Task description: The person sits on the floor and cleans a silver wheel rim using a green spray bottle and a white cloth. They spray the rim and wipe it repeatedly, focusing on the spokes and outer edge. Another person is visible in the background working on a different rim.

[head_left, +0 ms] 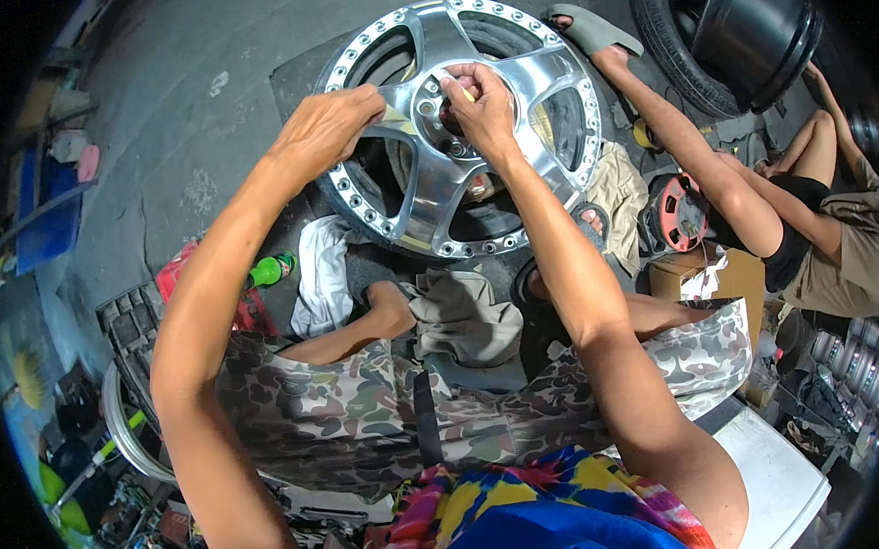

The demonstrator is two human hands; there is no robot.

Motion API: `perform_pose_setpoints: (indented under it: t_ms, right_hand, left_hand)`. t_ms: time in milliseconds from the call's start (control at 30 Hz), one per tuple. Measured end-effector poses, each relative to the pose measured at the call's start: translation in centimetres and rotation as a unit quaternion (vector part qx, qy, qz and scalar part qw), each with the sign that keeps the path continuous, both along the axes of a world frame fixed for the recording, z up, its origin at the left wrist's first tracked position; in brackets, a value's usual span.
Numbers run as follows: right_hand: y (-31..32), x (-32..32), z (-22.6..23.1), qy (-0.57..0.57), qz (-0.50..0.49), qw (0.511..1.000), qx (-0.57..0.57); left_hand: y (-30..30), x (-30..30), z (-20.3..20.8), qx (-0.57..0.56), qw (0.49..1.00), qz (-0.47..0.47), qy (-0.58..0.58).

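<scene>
The wheel (443,173), bright polished silver with five broad spokes, lies face up over the dark mat (297,82), near its far left corner. Small round fasteners stud its outer lip; holes surround the hub's partly hidden centre.

You're getting nothing readable here: words, numbers and brands are all failing to resolve. At 12 o'clock, the silver wheel (439,184) is showing no lettering you're able to make out. At 9 o'clock, the green bottle (266,272) is appearing too small for label reading. At 3 o'clock, the white piece (703,279) on the cardboard box (740,279) is coming through illegible.
</scene>
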State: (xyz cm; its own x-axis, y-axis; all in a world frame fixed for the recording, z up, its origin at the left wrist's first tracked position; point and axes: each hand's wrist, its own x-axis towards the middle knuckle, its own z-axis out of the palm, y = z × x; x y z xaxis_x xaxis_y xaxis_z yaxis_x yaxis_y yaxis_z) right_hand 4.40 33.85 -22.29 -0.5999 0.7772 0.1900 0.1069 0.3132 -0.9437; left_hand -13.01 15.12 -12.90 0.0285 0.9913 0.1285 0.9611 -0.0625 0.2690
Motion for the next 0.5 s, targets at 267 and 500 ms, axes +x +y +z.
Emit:
perform_pose_setpoints:
  t_ms: [267,500]
  right_hand:
    - [-0.2,-0.1,-0.1,0.007,0.011,0.999,-0.03]
    - [-2.1,0.7,3.6,-0.126,0.083,0.986,0.064]
  left_hand:
    - [-5.9,-0.5,2.8,0.057,0.989,0.11,-0.084]
    - [-10.0,-3.8,4.6,0.074,0.933,0.274,-0.221]
